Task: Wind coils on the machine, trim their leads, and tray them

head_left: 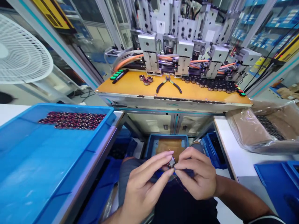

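Note:
Low in the centre, a small round coil part (172, 162) with a metallic face and a dark, red-flecked rim is pinched between the fingertips and thumb of my left hand (149, 180). My right hand (198, 172) meets it from the other side, thumb and forefinger pressed together at the part's edge. Whatever those right fingertips grip is too small to make out. A fine wire sticks up above the part, and a thin dark reddish strand shows below the fingertips. Both hands are over my lap, in front of a blue bin (150, 146) with brown board inside.
Left stands a large blue tray (46, 168) with rows of red-and-black coil parts (72, 120). Ahead, an orange bench (130, 87) bears cutting pliers (168, 83), several round parts (146, 79) and machine clamps (150, 53). Right is a plastic-lined carton (247, 127). A fan (23, 49) stands far left.

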Demonstrator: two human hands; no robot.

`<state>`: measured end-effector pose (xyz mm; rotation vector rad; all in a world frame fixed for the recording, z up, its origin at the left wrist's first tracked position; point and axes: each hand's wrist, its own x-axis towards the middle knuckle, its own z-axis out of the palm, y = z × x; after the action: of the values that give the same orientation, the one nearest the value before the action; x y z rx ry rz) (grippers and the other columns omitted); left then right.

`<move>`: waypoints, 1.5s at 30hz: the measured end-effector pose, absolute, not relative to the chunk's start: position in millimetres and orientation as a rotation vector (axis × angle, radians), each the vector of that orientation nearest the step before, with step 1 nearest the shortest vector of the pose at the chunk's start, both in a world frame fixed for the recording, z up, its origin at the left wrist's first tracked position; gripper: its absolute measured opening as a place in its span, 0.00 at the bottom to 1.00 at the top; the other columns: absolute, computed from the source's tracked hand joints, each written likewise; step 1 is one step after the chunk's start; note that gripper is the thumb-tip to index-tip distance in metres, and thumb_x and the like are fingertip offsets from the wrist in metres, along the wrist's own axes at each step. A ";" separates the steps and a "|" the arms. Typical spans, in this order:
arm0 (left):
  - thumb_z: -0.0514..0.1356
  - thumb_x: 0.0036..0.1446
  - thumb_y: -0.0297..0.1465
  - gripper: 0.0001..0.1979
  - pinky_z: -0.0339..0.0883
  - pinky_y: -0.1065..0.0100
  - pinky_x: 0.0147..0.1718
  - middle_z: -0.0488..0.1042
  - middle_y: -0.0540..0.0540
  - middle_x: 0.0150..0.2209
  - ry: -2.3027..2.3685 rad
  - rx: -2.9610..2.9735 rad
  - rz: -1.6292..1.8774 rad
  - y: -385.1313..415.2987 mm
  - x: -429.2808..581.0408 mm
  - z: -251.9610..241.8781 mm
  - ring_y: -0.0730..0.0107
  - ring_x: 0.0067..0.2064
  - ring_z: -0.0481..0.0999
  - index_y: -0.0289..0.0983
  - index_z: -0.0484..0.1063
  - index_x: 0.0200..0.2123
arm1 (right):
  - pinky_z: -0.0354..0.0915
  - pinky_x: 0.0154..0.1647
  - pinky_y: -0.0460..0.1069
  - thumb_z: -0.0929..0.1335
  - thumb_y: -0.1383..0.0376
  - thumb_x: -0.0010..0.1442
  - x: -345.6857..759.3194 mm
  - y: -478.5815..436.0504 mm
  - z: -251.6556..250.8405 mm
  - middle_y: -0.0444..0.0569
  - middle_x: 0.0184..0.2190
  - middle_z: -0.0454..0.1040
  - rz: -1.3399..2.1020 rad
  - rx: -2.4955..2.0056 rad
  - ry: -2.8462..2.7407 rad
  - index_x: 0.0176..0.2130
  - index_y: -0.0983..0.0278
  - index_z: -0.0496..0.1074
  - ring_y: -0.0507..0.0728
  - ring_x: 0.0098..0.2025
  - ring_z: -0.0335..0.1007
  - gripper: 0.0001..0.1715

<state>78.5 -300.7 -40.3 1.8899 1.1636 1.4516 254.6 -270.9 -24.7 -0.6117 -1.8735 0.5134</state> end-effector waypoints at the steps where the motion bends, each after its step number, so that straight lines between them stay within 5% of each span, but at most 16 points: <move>1: 0.67 0.54 0.22 0.17 0.79 0.72 0.36 0.83 0.43 0.46 1.164 1.877 1.450 -300.5 78.6 -40.4 0.67 0.37 0.84 0.41 0.79 0.47 | 0.69 0.30 0.46 0.67 0.75 0.59 254.4 -271.1 -25.2 0.50 0.31 0.72 0.520 -0.600 -1.886 0.39 0.66 0.73 0.52 0.30 0.70 0.08; 7: 0.66 0.53 0.21 0.20 0.79 0.73 0.39 0.83 0.44 0.47 1.128 1.838 1.443 -300.9 78.2 -43.8 0.67 0.39 0.84 0.43 0.79 0.48 | 0.68 0.30 0.47 0.69 0.70 0.64 254.7 -272.7 -30.2 0.48 0.29 0.72 0.440 -0.572 -1.890 0.38 0.67 0.75 0.51 0.28 0.68 0.03; 18: 0.65 0.54 0.21 0.15 0.78 0.75 0.37 0.83 0.47 0.45 1.099 1.600 1.381 -297.9 78.6 -39.4 0.68 0.43 0.83 0.46 0.79 0.42 | 0.67 0.29 0.45 0.71 0.70 0.61 279.6 -269.8 -32.4 0.45 0.27 0.73 0.858 -0.883 -1.638 0.31 0.64 0.75 0.51 0.29 0.70 0.06; 21: 0.64 0.55 0.21 0.15 0.77 0.75 0.36 0.82 0.46 0.45 1.146 1.827 1.341 -296.4 70.4 -34.4 0.69 0.40 0.83 0.43 0.78 0.43 | 0.69 0.33 0.47 0.70 0.69 0.62 299.0 -260.8 -14.4 0.48 0.32 0.74 0.528 -0.910 -1.826 0.38 0.64 0.75 0.54 0.33 0.71 0.03; 24: 0.64 0.55 0.22 0.13 0.78 0.74 0.37 0.83 0.44 0.44 1.125 2.036 1.267 -295.2 65.5 -25.5 0.68 0.39 0.84 0.42 0.77 0.43 | 0.69 0.38 0.50 0.67 0.70 0.65 303.1 -252.0 9.2 0.52 0.37 0.75 -0.084 -0.529 -2.283 0.46 0.66 0.75 0.56 0.38 0.70 0.10; 28: 0.64 0.54 0.22 0.14 0.78 0.74 0.40 0.83 0.44 0.44 1.093 2.127 1.274 -297.3 64.9 -17.8 0.66 0.42 0.84 0.42 0.77 0.43 | 0.65 0.31 0.51 0.62 0.71 0.66 285.3 -243.0 23.6 0.53 0.34 0.75 -0.477 -0.164 -2.572 0.37 0.69 0.77 0.56 0.32 0.66 0.14; 30: 0.64 0.54 0.22 0.14 0.78 0.76 0.37 0.83 0.44 0.44 1.092 2.087 1.279 -299.5 63.7 -18.9 0.67 0.40 0.84 0.42 0.77 0.44 | 0.62 0.29 0.51 0.61 0.71 0.66 274.9 -243.4 21.9 0.51 0.28 0.72 -0.311 -0.271 -2.643 0.30 0.68 0.75 0.55 0.28 0.62 0.17; 33: 0.63 0.56 0.21 0.14 0.78 0.76 0.34 0.83 0.43 0.45 1.067 2.008 1.293 -303.1 58.0 -25.5 0.68 0.40 0.84 0.42 0.77 0.44 | 0.64 0.32 0.49 0.61 0.70 0.67 265.1 -249.3 19.0 0.48 0.25 0.70 0.391 -0.617 -2.673 0.28 0.67 0.73 0.53 0.28 0.64 0.18; 36: 0.63 0.55 0.20 0.16 0.78 0.72 0.41 0.83 0.43 0.46 1.029 2.007 1.343 -306.8 49.5 -33.1 0.64 0.45 0.84 0.42 0.77 0.46 | 0.65 0.33 0.44 0.64 0.69 0.66 261.9 -244.0 24.7 0.45 0.26 0.73 1.304 -0.813 -2.569 0.29 0.68 0.75 0.50 0.29 0.70 0.15; 38: 0.64 0.54 0.18 0.17 0.78 0.70 0.44 0.83 0.42 0.47 1.016 2.026 1.381 -308.4 44.2 -36.9 0.64 0.45 0.84 0.41 0.77 0.45 | 0.66 0.31 0.42 0.66 0.66 0.65 259.9 -224.6 33.8 0.43 0.26 0.75 1.523 -0.890 -2.522 0.31 0.67 0.76 0.50 0.30 0.73 0.14; 42: 0.63 0.54 0.16 0.17 0.79 0.70 0.40 0.82 0.40 0.47 1.011 2.011 1.494 -307.3 37.5 -41.3 0.64 0.41 0.84 0.41 0.77 0.43 | 0.67 0.48 0.47 0.67 0.58 0.67 242.6 -150.7 55.1 0.49 0.43 0.79 0.607 -1.359 -2.332 0.44 0.65 0.76 0.56 0.46 0.74 0.14; 45: 0.62 0.55 0.17 0.16 0.79 0.68 0.43 0.82 0.41 0.47 1.075 1.988 1.534 -305.2 36.2 -41.8 0.62 0.44 0.84 0.41 0.78 0.42 | 0.56 0.63 0.56 0.67 0.53 0.66 211.9 -92.2 59.9 0.62 0.59 0.68 0.312 -1.574 -2.148 0.59 0.69 0.65 0.64 0.63 0.61 0.30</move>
<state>36.2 -305.2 -41.8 1.9882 1.0746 1.5336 211.9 -92.2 59.9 -1.5739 -2.1482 0.3118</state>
